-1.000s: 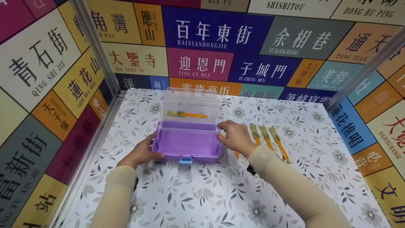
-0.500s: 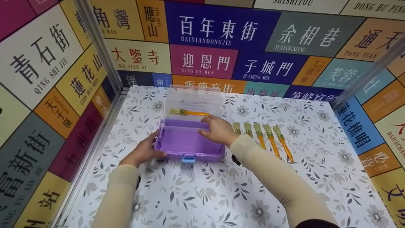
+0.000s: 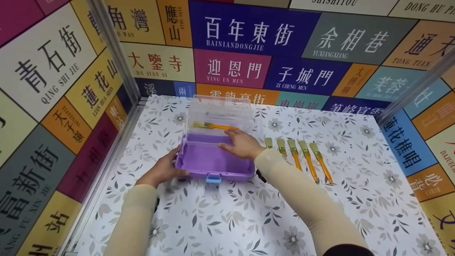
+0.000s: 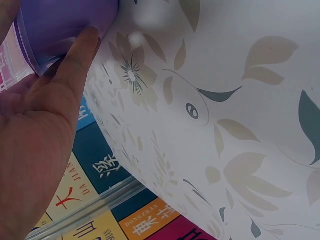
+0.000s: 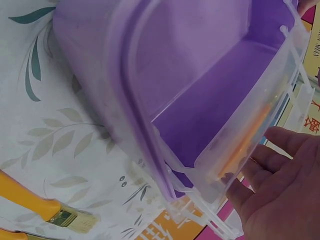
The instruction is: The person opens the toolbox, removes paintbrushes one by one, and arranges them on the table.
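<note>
A purple plastic storage box (image 3: 213,160) stands open, its blue latch (image 3: 213,178) facing the person. Behind the purple base are the raised clear lid (image 3: 220,106) and a clear tray (image 5: 237,127) hinged to the box. One paintbrush (image 3: 217,126) with an orange handle lies in the clear tray. My left hand (image 3: 161,170) holds the box at its left front corner, thumb along the front and fingers at the side. Over the box's right rear part, my right hand (image 3: 243,144) has its fingertips (image 5: 237,187) right at the clear tray's edge, fingers loosely extended.
Several paintbrushes (image 3: 307,160) lie in a row on the flowered tablecloth (image 3: 227,220), right of the box. Panels with printed characters (image 3: 231,71) wall the table at the back and sides. A metal post (image 3: 122,60) rises at the back left corner.
My right hand has moved left from the box's right side to the clear tray and now stays there. My left hand keeps holding the box. The view has shifted slightly.
</note>
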{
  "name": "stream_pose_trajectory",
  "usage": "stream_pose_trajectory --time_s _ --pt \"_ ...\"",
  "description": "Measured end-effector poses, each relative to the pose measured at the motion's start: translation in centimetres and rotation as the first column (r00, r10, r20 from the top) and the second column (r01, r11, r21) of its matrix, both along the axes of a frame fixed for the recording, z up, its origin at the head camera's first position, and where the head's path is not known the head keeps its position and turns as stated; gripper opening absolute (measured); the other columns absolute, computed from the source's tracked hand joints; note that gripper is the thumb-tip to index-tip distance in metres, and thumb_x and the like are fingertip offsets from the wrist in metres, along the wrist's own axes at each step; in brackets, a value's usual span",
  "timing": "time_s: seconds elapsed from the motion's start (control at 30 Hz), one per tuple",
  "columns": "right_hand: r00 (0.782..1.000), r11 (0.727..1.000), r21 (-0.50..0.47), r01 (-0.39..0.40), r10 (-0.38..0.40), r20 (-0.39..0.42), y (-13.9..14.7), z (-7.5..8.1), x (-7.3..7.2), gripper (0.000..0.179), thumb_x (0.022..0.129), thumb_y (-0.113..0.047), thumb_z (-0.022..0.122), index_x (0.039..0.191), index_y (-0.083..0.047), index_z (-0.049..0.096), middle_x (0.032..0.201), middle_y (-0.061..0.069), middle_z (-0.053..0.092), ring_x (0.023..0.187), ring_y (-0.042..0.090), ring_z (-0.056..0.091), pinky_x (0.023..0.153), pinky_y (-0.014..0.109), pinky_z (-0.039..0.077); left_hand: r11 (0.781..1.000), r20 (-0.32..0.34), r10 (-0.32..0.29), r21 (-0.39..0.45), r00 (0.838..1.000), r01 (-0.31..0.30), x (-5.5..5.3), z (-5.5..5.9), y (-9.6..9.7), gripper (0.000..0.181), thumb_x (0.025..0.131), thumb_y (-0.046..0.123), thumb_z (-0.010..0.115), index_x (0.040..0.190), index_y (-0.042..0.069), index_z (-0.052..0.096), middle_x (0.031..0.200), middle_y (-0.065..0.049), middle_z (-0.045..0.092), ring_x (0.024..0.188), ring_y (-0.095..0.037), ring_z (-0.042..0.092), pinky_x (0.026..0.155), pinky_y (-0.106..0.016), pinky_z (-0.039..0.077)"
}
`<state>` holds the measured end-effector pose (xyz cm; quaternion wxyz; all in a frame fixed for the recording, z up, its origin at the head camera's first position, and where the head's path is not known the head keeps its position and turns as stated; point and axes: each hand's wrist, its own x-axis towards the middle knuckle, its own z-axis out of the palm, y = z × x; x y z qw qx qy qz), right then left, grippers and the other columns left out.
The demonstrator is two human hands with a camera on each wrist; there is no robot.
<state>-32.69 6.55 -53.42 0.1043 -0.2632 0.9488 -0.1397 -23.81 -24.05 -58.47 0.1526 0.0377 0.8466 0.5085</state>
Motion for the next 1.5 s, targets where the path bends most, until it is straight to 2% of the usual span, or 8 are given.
stream_pose_trajectory --time_s 0.23,0.43,0.6,0.9,1.07,1.2,1.37,1.5 --pt "1.000 1.000 0.009 -0.013 0.013 0.021 0.0 -0.2 -0.4 0.084 0.097 -0.068 0.041 0.155 -0.008 0.036 0.162 0.014 0.025 0.149 0.027 0.020 0.118 0.041 0.024 1.000 0.001 0.001 -0.006 1.000 -0.001 0.0 0.0 0.0 0.112 0.075 0.016 0.088 0.161 0.015 0.017 0.151 -0.024 0.041 0.133 -0.038 0.045 0.111 -0.048 0.036" --pt "1.000 0.999 0.051 -0.019 0.018 0.020 0.0 -0.4 -0.6 0.086 0.095 -0.070 0.040 0.155 -0.009 0.035 0.162 0.013 0.024 0.148 0.029 0.023 0.117 0.042 0.025 1.000 0.000 0.005 0.021 1.000 -0.005 0.0 -0.1 0.0 0.113 0.073 0.012 0.089 0.161 0.017 0.019 0.152 -0.022 0.039 0.134 -0.038 0.044 0.112 -0.048 0.034" --pt "1.000 0.997 0.066 -0.028 0.027 0.016 0.0 -0.4 -0.9 0.084 0.094 -0.071 0.042 0.155 -0.013 0.038 0.163 0.012 0.023 0.146 0.030 0.026 0.116 0.043 0.028 1.000 0.003 0.001 0.006 1.000 -0.001 -0.1 -0.3 -0.1 0.114 0.073 0.015 0.090 0.161 0.018 0.018 0.153 -0.022 0.039 0.135 -0.038 0.043 0.112 -0.049 0.033" --pt "0.996 0.996 0.081 -0.038 0.031 0.085 -0.3 -0.2 -1.7 0.089 0.095 -0.073 0.037 0.159 -0.011 0.027 0.165 0.012 0.015 0.150 0.029 0.015 0.120 0.042 0.018 1.000 0.014 0.001 0.020 1.000 -0.001 -0.1 -0.2 -0.1 0.113 0.074 0.014 0.089 0.161 0.020 0.018 0.152 -0.022 0.040 0.133 -0.038 0.046 0.112 -0.050 0.034" --pt "0.997 0.996 0.084 -0.042 0.037 0.062 -0.2 -0.4 -1.4 0.092 0.093 -0.074 0.037 0.158 -0.009 0.029 0.163 0.009 0.022 0.149 0.025 0.019 0.119 0.039 0.020 1.000 0.004 -0.005 0.006 1.000 0.005 -0.2 -0.2 -0.2 0.112 0.075 0.014 0.089 0.161 0.016 0.017 0.152 -0.024 0.039 0.132 -0.039 0.046 0.111 -0.049 0.035" --pt "0.998 0.995 0.077 -0.059 0.056 0.035 0.2 -0.4 -0.8 0.091 0.092 -0.075 0.038 0.156 -0.010 0.035 0.160 0.010 0.030 0.146 0.027 0.028 0.117 0.040 0.026 1.000 -0.015 -0.010 -0.013 1.000 0.010 -0.2 -0.2 -0.2 0.112 0.075 0.013 0.088 0.161 0.013 0.016 0.150 -0.027 0.040 0.131 -0.041 0.047 0.111 -0.049 0.035" --pt "0.995 0.993 0.065 -0.095 0.095 0.005 0.3 -0.1 0.0 0.085 0.092 -0.074 0.042 0.150 -0.012 0.044 0.152 0.010 0.044 0.136 0.028 0.043 0.112 0.042 0.036 0.999 -0.037 -0.026 -0.032 0.999 0.025 -0.2 -0.4 -0.2 0.112 0.075 0.015 0.089 0.160 0.010 0.016 0.150 -0.028 0.039 0.132 -0.042 0.045 0.111 -0.051 0.034" --pt "0.994 0.990 0.085 -0.110 0.111 -0.012 0.1 0.2 0.4 0.080 0.092 -0.070 0.048 0.148 -0.013 0.047 0.144 0.009 0.050 0.128 0.027 0.050 0.108 0.042 0.041 1.000 -0.026 -0.023 -0.021 0.999 0.023 -0.2 -0.4 -0.1 0.113 0.074 0.015 0.089 0.161 0.012 0.017 0.151 -0.027 0.039 0.131 -0.041 0.046 0.111 -0.051 0.035"
